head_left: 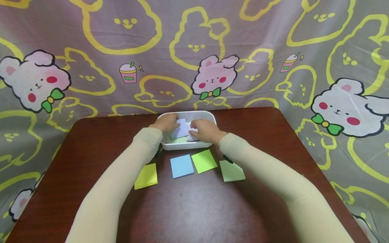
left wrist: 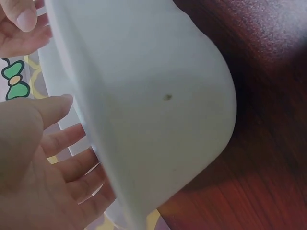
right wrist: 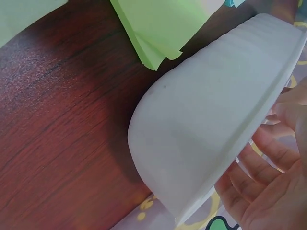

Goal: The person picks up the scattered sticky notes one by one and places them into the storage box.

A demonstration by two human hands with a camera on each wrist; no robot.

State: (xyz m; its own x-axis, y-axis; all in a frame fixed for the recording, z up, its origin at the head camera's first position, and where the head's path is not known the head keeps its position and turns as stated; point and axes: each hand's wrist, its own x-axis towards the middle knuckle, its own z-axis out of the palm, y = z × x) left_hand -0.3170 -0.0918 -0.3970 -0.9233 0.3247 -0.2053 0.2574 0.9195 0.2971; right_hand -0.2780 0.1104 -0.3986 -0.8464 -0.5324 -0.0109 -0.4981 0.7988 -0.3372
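Observation:
A white plastic tray (head_left: 188, 146) stands at the back of the table, with several sticky note pads inside. On top lies a lavender sticky note pad (head_left: 180, 130), over a pale green pad (head_left: 177, 140); another pad shows partly under my right hand. My left hand (head_left: 167, 123) reaches over the tray's left side, fingers at the lavender pad's upper edge. In the left wrist view its thumb stands apart from loosely bent fingers, their tips partly behind the rim. My right hand (head_left: 205, 130) hangs over the right side, thumb and fingers apart, nothing visible between them.
In front of the tray lie a yellow pad (head_left: 146, 176), a blue pad (head_left: 182, 166), a lime green pad (head_left: 204, 161) and a pale green pad (head_left: 232, 171). A patterned curtain (head_left: 170, 67) hangs behind the dark wooden table (head_left: 194, 209).

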